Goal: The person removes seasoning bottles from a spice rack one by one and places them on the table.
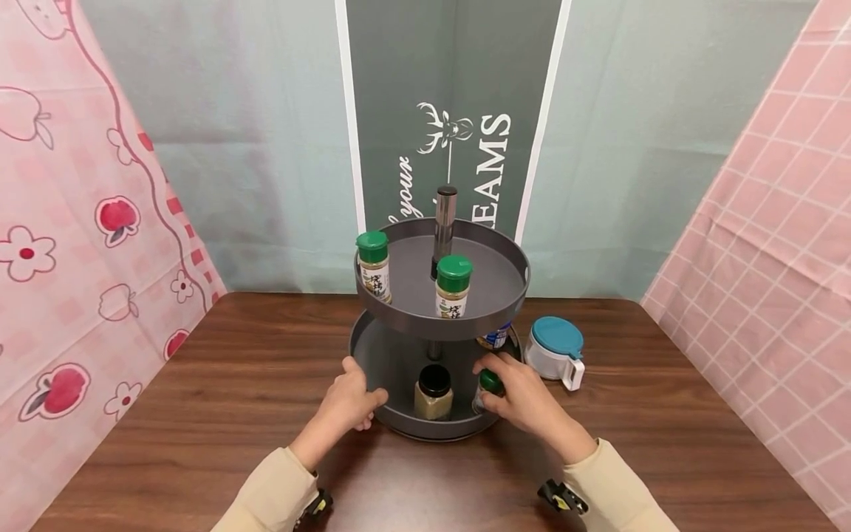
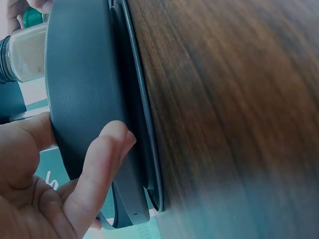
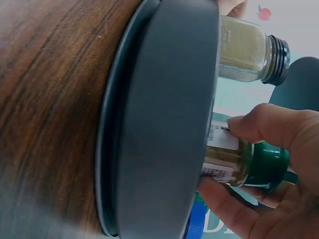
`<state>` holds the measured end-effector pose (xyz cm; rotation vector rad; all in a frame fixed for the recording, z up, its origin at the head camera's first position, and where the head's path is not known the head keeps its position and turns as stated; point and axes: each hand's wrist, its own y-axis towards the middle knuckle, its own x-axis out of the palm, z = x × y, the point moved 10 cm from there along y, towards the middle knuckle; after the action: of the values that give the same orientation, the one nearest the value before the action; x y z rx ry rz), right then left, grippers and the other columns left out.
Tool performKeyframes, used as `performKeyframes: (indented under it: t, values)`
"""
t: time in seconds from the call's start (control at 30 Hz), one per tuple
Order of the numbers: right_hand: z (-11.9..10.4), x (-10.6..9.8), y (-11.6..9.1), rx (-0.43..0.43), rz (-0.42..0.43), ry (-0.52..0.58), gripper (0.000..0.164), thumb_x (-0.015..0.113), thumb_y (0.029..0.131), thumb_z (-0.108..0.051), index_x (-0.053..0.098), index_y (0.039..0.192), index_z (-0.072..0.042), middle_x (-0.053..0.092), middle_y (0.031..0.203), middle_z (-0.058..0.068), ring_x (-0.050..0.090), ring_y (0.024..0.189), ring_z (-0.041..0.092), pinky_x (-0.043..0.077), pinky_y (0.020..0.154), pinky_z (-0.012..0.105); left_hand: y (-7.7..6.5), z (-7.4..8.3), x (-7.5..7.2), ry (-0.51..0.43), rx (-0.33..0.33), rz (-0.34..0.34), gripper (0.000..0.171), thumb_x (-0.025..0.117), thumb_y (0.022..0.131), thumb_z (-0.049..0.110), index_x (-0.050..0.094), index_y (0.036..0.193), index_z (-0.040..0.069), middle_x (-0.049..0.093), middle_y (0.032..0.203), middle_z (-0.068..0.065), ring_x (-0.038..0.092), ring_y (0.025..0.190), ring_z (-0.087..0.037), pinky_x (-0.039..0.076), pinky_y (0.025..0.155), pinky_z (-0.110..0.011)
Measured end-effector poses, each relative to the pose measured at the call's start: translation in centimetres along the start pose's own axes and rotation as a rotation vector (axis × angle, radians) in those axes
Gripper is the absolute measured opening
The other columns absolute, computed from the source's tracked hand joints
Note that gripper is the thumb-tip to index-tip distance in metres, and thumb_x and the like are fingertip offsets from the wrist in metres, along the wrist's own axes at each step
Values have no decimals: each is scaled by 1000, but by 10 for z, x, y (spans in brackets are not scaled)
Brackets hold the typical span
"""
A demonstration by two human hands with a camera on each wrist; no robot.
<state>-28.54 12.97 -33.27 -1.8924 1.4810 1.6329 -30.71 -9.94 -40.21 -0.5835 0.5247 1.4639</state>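
A dark grey two-tier round spice rack point(image 1: 399, 316) stands on the table with a metal post up its middle. At the lower tier's front left, my left hand point(image 1: 349, 399) grips the rim, thumb over the edge and fingers along the outer wall point(image 2: 82, 74). My right hand point(image 1: 525, 391) holds a green-capped spice jar point(image 3: 232, 162) between thumb and fingers, just inside the lower tier's front right rim. Between the hands, a black-lidded glass jar point(image 1: 433, 399) of pale powder stands upright on that tier.
Two green-capped spice shakers, one at the left point(image 1: 374, 267) and one at the front point(image 1: 453, 288), stand on the upper tier. A blue-labelled jar point(image 1: 495, 338) sits behind my right hand. Right of the rack is a white pot with a blue lid point(image 1: 557, 336). Cloth curtains enclose the table.
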Motion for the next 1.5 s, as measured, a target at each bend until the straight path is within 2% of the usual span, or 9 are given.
performKeyframes:
  t: [0.3, 0.57, 0.9, 1.07, 1.3, 1.5]
  values:
    - [1, -4, 0, -31, 46, 0, 35, 68, 67, -9, 59, 100, -15, 55, 88, 4, 50, 68, 14, 46, 52, 30, 0, 4, -1, 4, 16, 10, 45, 60, 72, 12, 28, 100, -4, 52, 44, -8, 49, 31, -15, 45, 32, -28]
    - [-1, -9, 0, -91, 20, -33, 34, 70, 69, -10, 60, 102, -15, 58, 93, 6, 53, 72, 14, 49, 56, 33, 1, 5, -1, -7, 12, 21, 44, 60, 71, 11, 29, 99, -3, 52, 44, -7, 50, 32, -16, 45, 32, -27]
    - [-16, -32, 7, -207, -60, -27, 33, 70, 70, -7, 61, 102, -9, 61, 95, 8, 53, 73, 12, 49, 58, 31, 0, 1, -1, -15, 0, 13, 45, 61, 72, 12, 28, 100, -3, 53, 45, -8, 50, 32, -15, 46, 32, -28]
    - [-16, -42, 11, -189, -123, 4, 32, 71, 73, -8, 60, 103, -8, 61, 97, 10, 52, 71, 11, 49, 57, 31, 0, 0, 0, -21, 4, 12, 46, 60, 71, 12, 28, 100, -3, 53, 45, -8, 50, 32, -15, 46, 32, -28]
    - [-13, -48, 13, -181, -122, 0, 33, 73, 72, -9, 60, 102, -11, 62, 98, 7, 51, 71, 9, 49, 56, 29, 1, -1, 1, -19, 8, 13, 45, 60, 71, 12, 28, 99, -3, 53, 45, -8, 51, 32, -15, 46, 32, -28]
    - [-11, -55, 13, -200, -98, -1, 33, 74, 71, -10, 60, 102, -12, 63, 97, 3, 52, 76, 8, 50, 61, 33, 2, -2, -1, -18, -4, 10, 44, 61, 72, 12, 29, 99, -3, 53, 45, -8, 51, 32, -16, 46, 32, -28]
